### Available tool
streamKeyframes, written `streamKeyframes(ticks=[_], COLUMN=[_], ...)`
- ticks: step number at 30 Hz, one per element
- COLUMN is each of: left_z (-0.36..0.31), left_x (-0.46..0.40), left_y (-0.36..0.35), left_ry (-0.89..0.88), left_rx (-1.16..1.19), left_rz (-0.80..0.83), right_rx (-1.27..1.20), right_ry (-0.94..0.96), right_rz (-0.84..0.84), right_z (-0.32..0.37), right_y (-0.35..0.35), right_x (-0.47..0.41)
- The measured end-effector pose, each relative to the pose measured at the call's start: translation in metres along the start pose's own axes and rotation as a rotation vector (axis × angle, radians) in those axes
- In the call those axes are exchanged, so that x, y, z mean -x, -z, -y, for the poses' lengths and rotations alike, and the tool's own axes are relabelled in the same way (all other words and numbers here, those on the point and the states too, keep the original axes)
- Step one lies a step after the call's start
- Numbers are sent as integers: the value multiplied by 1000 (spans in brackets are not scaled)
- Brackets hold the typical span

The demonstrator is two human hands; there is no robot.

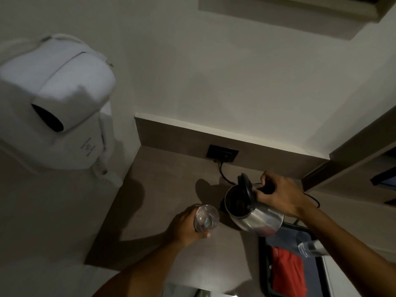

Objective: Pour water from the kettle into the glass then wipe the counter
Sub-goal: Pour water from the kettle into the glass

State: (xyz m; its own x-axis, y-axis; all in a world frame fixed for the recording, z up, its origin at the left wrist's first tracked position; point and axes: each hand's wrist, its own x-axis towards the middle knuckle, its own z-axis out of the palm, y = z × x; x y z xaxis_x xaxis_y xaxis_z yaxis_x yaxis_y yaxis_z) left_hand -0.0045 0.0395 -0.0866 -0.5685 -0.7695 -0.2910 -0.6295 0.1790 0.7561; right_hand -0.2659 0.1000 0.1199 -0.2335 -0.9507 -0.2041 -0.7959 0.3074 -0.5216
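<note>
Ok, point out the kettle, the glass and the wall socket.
kettle (pixel 260 219), head view, steel side of the body.
glass (pixel 206 217), head view, clear wall near the rim.
wall socket (pixel 222 153), head view, black faceplate.

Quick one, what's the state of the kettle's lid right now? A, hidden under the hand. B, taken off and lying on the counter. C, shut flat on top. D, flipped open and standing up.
D: the black lid stands hinged up above the dark open mouth of the kettle, which the right hand tilts by its handle toward the glass held in the left hand.
</note>
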Motion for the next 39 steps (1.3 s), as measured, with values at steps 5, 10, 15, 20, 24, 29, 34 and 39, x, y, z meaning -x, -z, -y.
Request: streamKeyframes(ticks=[5, 10, 15, 20, 24, 29, 34, 39], left_z=[-2, -1, -1, -1, -1, 0, 0, -1], left_x=[2, 2, 0, -1, -2, -1, -1, 1], left_y=[5, 6, 7, 6, 5, 2, 3, 3], left_ry=[2, -14, -42, -28, -8, -1, 0, 2], left_rx=[2, -16, -30, -45, -52, -55, -42, -35], left_rz=[14, 29, 59, 64, 71, 55, 49, 39], right_rx=[135, 276, 363, 410, 458, 478, 509, 557], right_ry=[45, 69, 104, 114, 144, 164, 195, 222], right_rz=[-7, 18, -24, -50, -40, -25, -13, -24], right_z=[14, 21, 26, 32, 37, 41, 43, 44], right_y=[-9, -12, -18, -17, -14, -11, -6, -1], right_x=[-10, -17, -17, -17, -15, -17, -19, -20])
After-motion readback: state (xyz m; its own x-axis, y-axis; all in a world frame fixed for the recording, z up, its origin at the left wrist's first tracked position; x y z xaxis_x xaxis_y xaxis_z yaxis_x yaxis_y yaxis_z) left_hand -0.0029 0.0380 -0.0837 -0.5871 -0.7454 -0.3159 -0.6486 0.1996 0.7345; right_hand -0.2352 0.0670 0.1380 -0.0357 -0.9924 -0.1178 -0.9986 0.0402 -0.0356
